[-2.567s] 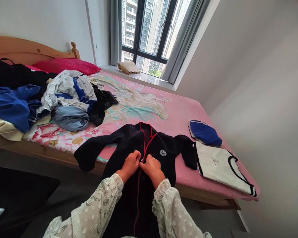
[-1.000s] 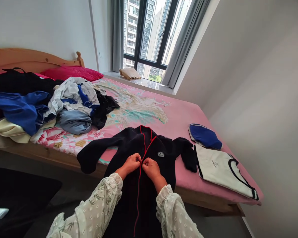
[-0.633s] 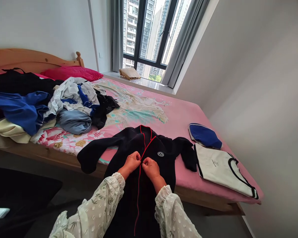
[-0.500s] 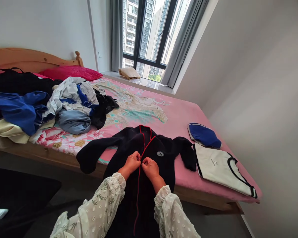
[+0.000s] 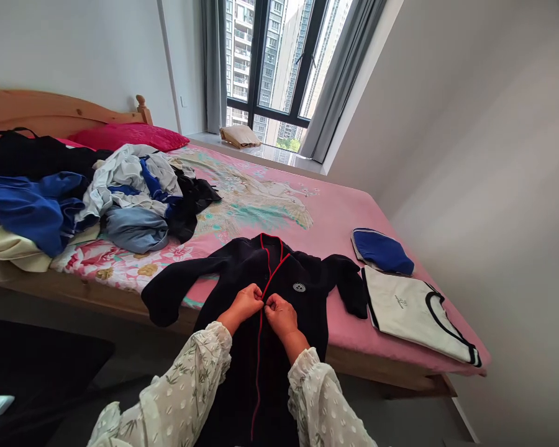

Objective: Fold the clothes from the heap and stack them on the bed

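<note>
Pink floral bedding covers the bed (image 5: 335, 217). At its near edge lies a dark jacket (image 5: 302, 310), hem hanging over. Left hand (image 5: 246, 302) and right hand (image 5: 281, 315) pinch its red-trimmed front closed. Beside it: a folded white shirt (image 5: 410, 310); beyond, a clothes heap (image 5: 135, 192).

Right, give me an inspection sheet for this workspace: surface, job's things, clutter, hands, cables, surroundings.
Surface: bed with a pink floral sheet and a wooden frame.
Job's things: dark cardigan with red trim, spread face up at the near edge, its lower part hanging off the bed.
Clutter: clothes pile at the left; folded blue garment and folded white top at the right; pillow by the headboard.
Hands: left hand and right hand pinch the cardigan's front edges together at the red trim.
Cables: nothing seen.
Surroundings: window with grey curtains, a tan bag on its sill, white walls.
</note>
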### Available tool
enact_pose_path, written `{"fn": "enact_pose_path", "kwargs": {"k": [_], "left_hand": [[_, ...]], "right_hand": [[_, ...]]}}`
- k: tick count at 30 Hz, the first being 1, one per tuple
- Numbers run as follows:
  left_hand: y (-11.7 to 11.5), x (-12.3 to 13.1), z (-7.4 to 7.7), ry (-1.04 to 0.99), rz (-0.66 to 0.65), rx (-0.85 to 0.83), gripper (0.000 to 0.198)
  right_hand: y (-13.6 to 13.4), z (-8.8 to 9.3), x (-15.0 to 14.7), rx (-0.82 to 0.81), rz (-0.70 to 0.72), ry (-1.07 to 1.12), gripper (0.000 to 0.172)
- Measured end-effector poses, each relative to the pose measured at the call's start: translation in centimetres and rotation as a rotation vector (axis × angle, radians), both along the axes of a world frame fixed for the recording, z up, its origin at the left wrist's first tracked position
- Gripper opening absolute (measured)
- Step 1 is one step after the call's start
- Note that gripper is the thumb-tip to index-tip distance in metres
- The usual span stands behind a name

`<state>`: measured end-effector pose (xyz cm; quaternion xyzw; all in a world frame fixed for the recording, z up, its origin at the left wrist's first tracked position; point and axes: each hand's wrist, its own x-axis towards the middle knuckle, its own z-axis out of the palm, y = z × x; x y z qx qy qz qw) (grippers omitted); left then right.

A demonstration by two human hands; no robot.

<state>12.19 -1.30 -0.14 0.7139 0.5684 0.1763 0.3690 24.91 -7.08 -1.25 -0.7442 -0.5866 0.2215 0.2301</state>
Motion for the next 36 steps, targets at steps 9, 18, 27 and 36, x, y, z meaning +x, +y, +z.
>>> {"fn": "enact_pose_path", "kwargs": {"k": [9, 18, 27, 36], "left_hand": [[0.3, 0.7, -0.3, 0.060, 0.031, -0.004, 0.020], [0.5, -0.3, -0.7, -0.037, -0.029, -0.006, 0.018], [0.2, -0.4, -0.4, -0.074, -0.016, -0.015, 0.016], [0.3, 0.4, 0.0, 0.022, 0.032, -0.009, 0.020]], "right_hand": [[-0.2, 0.2, -0.1, 0.004, 0.005, -0.009, 0.007], [0.7, 0.7, 0.1, -0.063, -0.004, -0.003, 0.012], [-0.2, 0.2, -0.4, 0.006, 0.008, -0.009, 0.011], [0.1, 0.0, -0.2, -0.023, -0.038, 0.042, 0.009]]}}
